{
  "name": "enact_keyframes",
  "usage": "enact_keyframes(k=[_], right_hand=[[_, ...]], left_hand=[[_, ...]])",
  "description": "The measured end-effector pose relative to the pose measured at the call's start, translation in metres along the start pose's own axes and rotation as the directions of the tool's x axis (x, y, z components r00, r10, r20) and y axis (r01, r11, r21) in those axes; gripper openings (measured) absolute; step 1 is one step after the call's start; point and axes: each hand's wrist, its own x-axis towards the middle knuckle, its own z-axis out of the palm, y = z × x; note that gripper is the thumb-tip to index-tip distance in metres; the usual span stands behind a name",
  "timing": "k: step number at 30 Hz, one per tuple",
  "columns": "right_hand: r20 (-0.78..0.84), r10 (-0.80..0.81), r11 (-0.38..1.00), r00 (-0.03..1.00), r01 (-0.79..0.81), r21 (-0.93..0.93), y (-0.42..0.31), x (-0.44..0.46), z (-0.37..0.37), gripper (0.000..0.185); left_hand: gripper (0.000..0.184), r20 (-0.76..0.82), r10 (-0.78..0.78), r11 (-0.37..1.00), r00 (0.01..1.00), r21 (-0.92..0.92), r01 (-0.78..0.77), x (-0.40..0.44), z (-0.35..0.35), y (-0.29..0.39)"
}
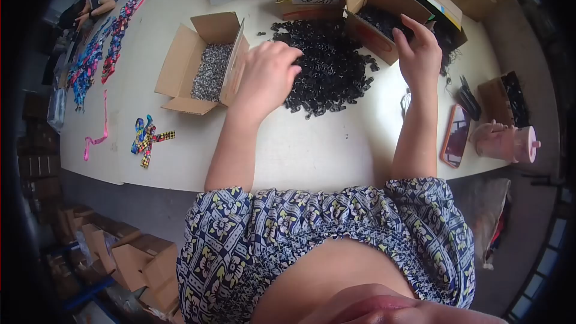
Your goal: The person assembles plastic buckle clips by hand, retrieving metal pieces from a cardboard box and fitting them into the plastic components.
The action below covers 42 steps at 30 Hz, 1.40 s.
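Note:
A broad heap of small black clips lies on the white table, some with glints of metal. My left hand is at the left edge of this heap, its fingers loosely bent and a gap showing between fingertips and thumb. I see nothing held in it. Just left of that hand stands an open carton filled with small silvery metal pieces. My right hand is raised at the right, in front of an open box of black parts. Its thumb and forefinger are apart, with nothing visible between them.
Another box of black clips stands behind the heap. At right lie a phone, a dark tool and a pink cup. Colourful straps and a pink ribbon lie left. Another person's arm shows far left.

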Motion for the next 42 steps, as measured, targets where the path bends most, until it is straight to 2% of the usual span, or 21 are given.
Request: enact_keyframes(k=[2,5,6,9,10,13,16,18,21,24,28,30,35,39,42], right_hand=[[0.022,-0.016,0.994,1.000,0.013,0.112,-0.007,-0.002,0.001,0.025],[0.030,-0.121,0.972,0.992,0.113,0.206,-0.016,-0.007,0.005,0.024],[0.034,-0.172,0.966,0.985,0.162,0.200,-0.020,-0.008,0.006,0.022],[0.108,-0.199,0.962,0.974,0.173,0.212,-0.026,-0.010,0.008,0.021],[0.146,-0.123,0.953,0.982,0.076,0.294,-0.032,-0.012,0.008,0.019],[0.173,-0.130,0.948,0.976,0.072,0.309,-0.034,-0.016,0.012,0.018],[0.162,-0.248,0.944,0.955,0.201,0.262,-0.035,-0.017,0.015,0.018],[0.158,-0.260,0.934,0.953,0.207,0.292,-0.034,-0.019,0.020,0.018],[0.167,-0.284,0.927,0.944,0.226,0.298,-0.038,-0.021,0.021,0.016],[0.175,-0.316,0.923,0.933,0.259,0.286,-0.041,-0.022,0.021,0.016],[0.208,-0.359,0.912,0.910,0.295,0.285,-0.044,-0.025,0.022,0.017],[0.332,-0.288,0.932,0.898,0.183,0.314,-0.048,-0.029,0.023,0.017],[0.568,-0.095,0.915,0.817,-0.153,0.373,-0.059,-0.037,0.026,0.016],[0.560,-0.070,0.838,0.826,-0.255,0.482,-0.060,-0.041,0.031,0.020],[0.570,-0.058,0.723,0.819,-0.359,0.590,-0.061,-0.045,0.032,0.020]], left_hand=[[0.034,0.162,-0.006,1.000,0.987,0.002,0.006,0.000,0.013,0.000],[0.035,0.243,-0.018,1.000,0.970,0.029,0.011,-0.001,0.038,0.001],[0.035,0.220,0.005,1.000,0.975,0.007,-0.007,0.000,0.046,0.000],[0.026,0.154,0.015,0.999,0.988,0.029,-0.019,0.003,0.061,-0.002],[0.024,0.149,0.017,1.000,0.989,0.019,-0.020,0.004,0.064,-0.004],[0.016,0.133,0.021,1.000,0.991,-0.010,-0.020,0.007,0.066,-0.009],[0.011,0.104,0.011,0.999,0.994,-0.054,-0.005,0.009,0.064,-0.011],[0.010,0.069,-0.008,0.995,0.998,-0.098,0.014,0.009,0.062,-0.009],[0.007,0.040,0.047,0.982,0.998,-0.186,-0.039,0.006,0.065,-0.008],[0.007,0.150,0.043,0.993,0.988,-0.113,-0.027,0.007,0.066,-0.006],[0.006,0.010,0.017,0.974,1.000,-0.226,-0.014,0.011,0.060,-0.002],[0.006,-0.045,-0.019,0.954,0.999,-0.299,0.005,0.012,0.049,0.005],[0.009,-0.292,0.041,0.926,0.955,-0.347,-0.146,0.011,0.034,0.015],[0.011,-0.488,0.138,0.908,0.862,-0.285,-0.306,0.012,0.027,0.022],[0.014,-0.554,0.210,0.902,0.806,-0.209,-0.378,0.012,0.024,0.025]])
